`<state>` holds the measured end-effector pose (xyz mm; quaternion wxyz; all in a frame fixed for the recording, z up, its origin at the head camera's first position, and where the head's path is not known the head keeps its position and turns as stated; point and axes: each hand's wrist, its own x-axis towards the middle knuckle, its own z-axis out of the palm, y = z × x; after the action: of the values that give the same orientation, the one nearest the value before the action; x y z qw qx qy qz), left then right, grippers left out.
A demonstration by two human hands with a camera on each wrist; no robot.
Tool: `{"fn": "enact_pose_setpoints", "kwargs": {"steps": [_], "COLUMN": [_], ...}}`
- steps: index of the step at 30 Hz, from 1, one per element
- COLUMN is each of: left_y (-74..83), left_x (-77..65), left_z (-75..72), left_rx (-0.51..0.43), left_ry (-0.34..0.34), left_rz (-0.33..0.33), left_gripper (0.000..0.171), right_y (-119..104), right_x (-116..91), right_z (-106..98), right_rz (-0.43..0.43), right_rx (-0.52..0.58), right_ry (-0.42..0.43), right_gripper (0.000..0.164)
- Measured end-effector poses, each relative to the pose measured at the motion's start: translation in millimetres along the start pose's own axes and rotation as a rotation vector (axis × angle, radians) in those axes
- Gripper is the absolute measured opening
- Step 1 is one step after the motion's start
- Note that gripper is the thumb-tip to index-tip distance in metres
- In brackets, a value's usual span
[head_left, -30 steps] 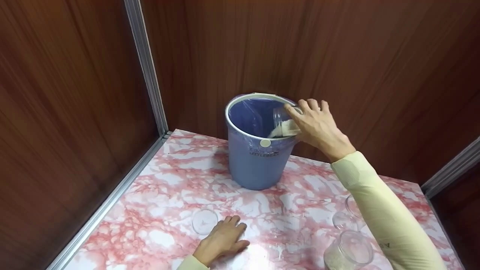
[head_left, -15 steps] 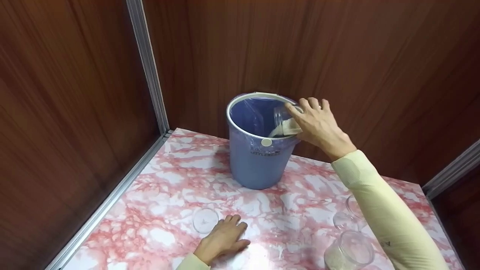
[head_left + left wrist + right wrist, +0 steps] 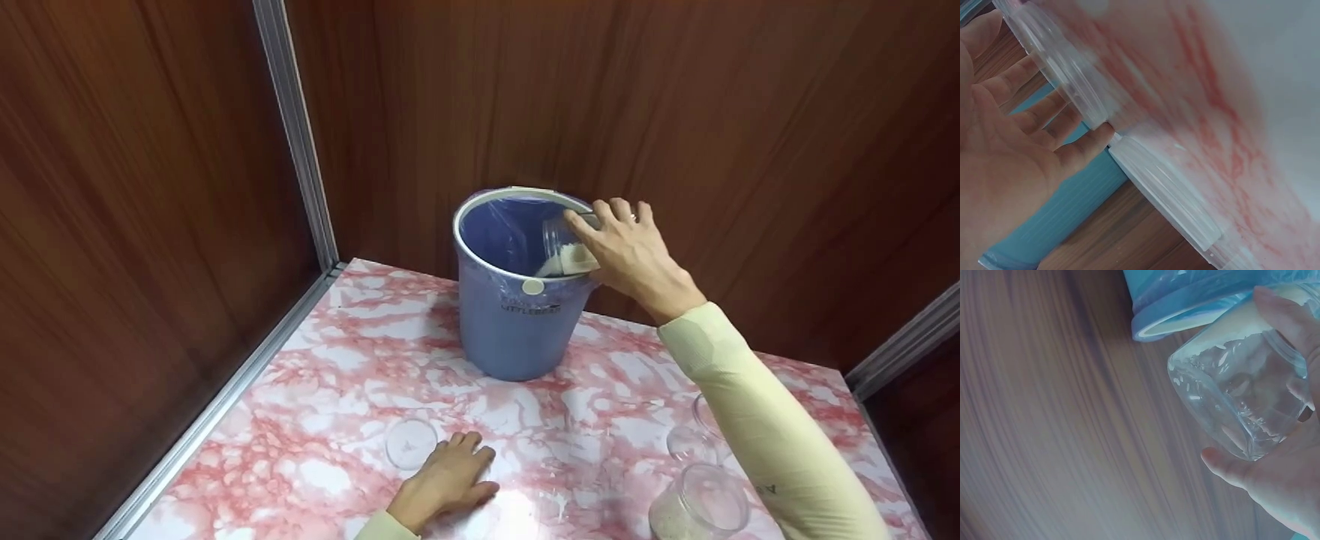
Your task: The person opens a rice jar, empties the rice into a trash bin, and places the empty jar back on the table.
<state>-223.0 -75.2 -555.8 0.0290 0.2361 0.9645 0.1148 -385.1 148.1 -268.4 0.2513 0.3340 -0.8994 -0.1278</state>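
Note:
My right hand [image 3: 634, 259] grips a clear jar [image 3: 553, 236] tipped sideways over the rim of a blue bin [image 3: 517, 337]. Pale, fine-grained contents [image 3: 571, 259] lie along the jar's lower side toward its mouth. In the right wrist view, fingers and thumb go round the jar [image 3: 1235, 394], whose raised base end shows bare glass-like wall. My left hand [image 3: 450, 476] rests on the table with fingers spread, holding nothing. A round clear lid [image 3: 411, 444] lies just beside its fingers. Clear ridged pieces [image 3: 1165, 194] appear near my left hand [image 3: 1010, 140] in the left wrist view.
Another clear jar [image 3: 679, 514] with pale contents stands at the front right. Behind it lie clear round items [image 3: 690, 444], partly hidden by the right sleeve [image 3: 780, 427]. Wood-grain panels [image 3: 480, 97] rise behind the pink-marbled table [image 3: 345, 360]. A plastic liner covers the bin's inside.
The right hand and the tilted jar have shifted very slightly left. The left hand stays in place on the table.

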Motion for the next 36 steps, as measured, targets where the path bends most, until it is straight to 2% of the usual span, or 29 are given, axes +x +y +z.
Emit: {"fn": "enact_pose_setpoints", "kwargs": {"steps": [17, 27, 36], "left_y": [0.4, 0.0, 0.2], "left_x": [-1.0, -2.5, -1.8], "left_z": [0.8, 0.5, 0.6], "left_rx": [0.030, -0.014, -0.024], "left_ry": [0.037, 0.017, 0.019], "left_rz": [0.012, 0.003, -0.009], "left_gripper": [0.049, 0.050, 0.050], "right_y": [-4.0, -3.8, -6.9], "right_x": [2.9, 3.5, 6.7], "right_z": [-0.5, 1.0, -3.5], "right_rz": [-0.027, -0.062, -0.067], "right_rx": [-0.030, -0.038, -0.050], "right_ry": [-0.001, 0.091, 0.058], "right_gripper": [0.097, 0.087, 0.092]}}
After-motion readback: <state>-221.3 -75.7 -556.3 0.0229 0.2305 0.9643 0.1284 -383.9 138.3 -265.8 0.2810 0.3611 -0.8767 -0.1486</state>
